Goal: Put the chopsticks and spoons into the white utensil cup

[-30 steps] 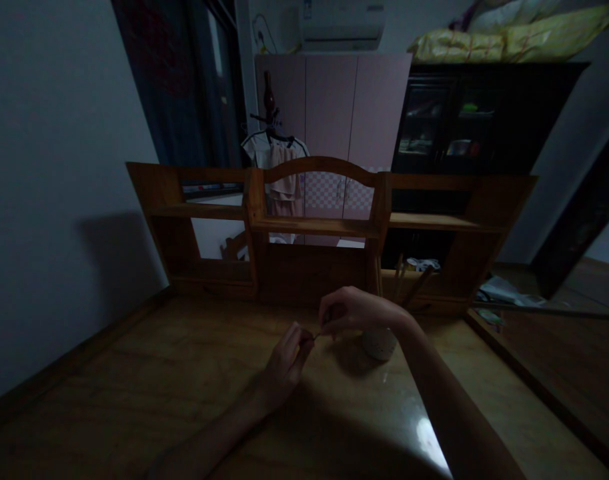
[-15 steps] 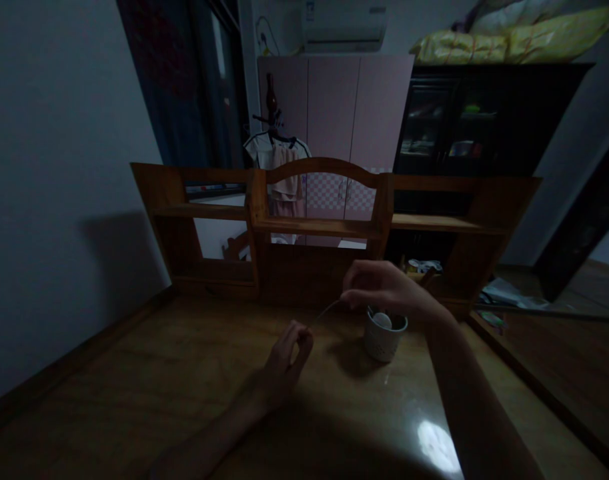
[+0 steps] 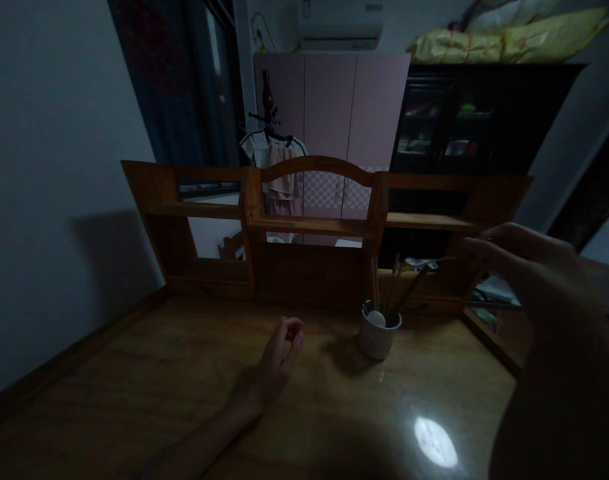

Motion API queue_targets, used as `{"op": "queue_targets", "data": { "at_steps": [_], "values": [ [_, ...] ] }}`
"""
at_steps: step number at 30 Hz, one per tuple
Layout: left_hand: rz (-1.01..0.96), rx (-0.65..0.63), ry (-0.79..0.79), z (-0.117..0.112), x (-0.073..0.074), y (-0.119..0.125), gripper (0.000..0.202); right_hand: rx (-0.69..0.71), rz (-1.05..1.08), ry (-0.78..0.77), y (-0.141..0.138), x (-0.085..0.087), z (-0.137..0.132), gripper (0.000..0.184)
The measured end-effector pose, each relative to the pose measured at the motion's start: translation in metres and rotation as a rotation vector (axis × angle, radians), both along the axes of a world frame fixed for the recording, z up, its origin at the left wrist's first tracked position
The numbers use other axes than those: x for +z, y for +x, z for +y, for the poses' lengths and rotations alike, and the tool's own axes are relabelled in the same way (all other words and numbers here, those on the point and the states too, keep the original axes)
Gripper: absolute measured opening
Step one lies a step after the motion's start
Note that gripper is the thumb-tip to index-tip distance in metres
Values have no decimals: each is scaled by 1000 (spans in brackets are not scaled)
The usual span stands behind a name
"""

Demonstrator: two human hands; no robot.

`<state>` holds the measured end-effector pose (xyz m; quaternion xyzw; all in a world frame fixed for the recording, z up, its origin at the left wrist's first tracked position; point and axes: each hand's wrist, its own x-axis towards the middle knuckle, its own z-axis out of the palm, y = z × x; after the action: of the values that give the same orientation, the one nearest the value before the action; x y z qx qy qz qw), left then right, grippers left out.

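Since 0.5 s ago: your right hand [image 3: 529, 267] has swung up and out to the right, away from the pot [image 3: 377, 343]. Its fingers [image 3: 477, 247] are pinched together at the tips. The thin strand that ran between your hands then is too dim to trace now.

Your left hand [image 3: 279, 353] stays resting on the counter [image 3: 159, 373], fingers curled with thumb and forefinger tips meeting (nothing visible between them).

Pot: small, round, pale, wall dotted with tiny holes. It stands upright on the counter, near your left hand on its right side and not touching it. A round white ball [image 3: 377, 319] sits inside, and dark sticks [image 3: 409, 290] lean rightward toward the shelf unit [image 3: 309, 227].
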<state>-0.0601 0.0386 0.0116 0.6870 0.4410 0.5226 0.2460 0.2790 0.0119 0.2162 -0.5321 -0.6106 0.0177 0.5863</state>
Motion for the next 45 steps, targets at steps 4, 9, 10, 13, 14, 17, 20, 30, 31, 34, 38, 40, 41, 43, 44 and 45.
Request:
{"op": "queue_targets", "data": {
  "at_steps": [4, 9, 10, 13, 14, 17, 20, 30, 31, 34, 38, 40, 41, 43, 44, 45],
  "values": [
    [15, -3, -6, 2, -1, -1, 19, 31, -95, -69, 6, -3, 9, 32],
    [16, 14, -15, 4, -4, -1, 18, 121, -207, -217, 16, -13, 31, 39],
    [16, 15, -16, 4, -4, -1, 18, 146, -230, -239, 18, -15, 35, 39],
    [16, 11, -8, 4, -5, -1, 18, 223, -301, -299, 22, -22, 46, 37],
    [17, 8, -5, 4, -6, -1, 18, 239, -322, -315, 24, -24, 49, 36],
    [26, 9, -15, 5, -7, -1, 18, 269, -367, -360, 26, -29, 55, 34],
    [21, 27, -14, 6, -9, -1, 18, 287, -421, -363, 25, -32, 58, 33],
    [5, 18, 24, 8, -9, -1, 19, 385, -431, -401, 5, -33, 64, 32],
    [7, 19, 22, 7, -9, -1, 19, 405, -420, -412, 5, -34, 65, 33],
    [24, 18, 2, 6, -7, -1, 18, 482, -401, -462, 5, -37, 70, 29],
    [26, 16, -9, 4, -5, -1, 17, 567, -347, -610, 6, -46, 75, 26],
    [23, 12, -2, 5, -6, -1, 17, 620, -310, -693, 6, -50, 77, 28],
    [21, 9, 1, 5, -6, -1, 16, 644, -301, -724, 5, -52, 77, 29],
    [17, 10, 11, 6, -6, 0, 16, 675, -285, -770, 5, -55, 77, 30],
    [18, 9, 11, 6, -6, 0, 17, 686, -277, -791, 6, -56, 76, 31],
    [21, 9, 9, 6, -6, -1, 17, 694, -270, -805, 6, -57, 76, 31]
  ]
}}
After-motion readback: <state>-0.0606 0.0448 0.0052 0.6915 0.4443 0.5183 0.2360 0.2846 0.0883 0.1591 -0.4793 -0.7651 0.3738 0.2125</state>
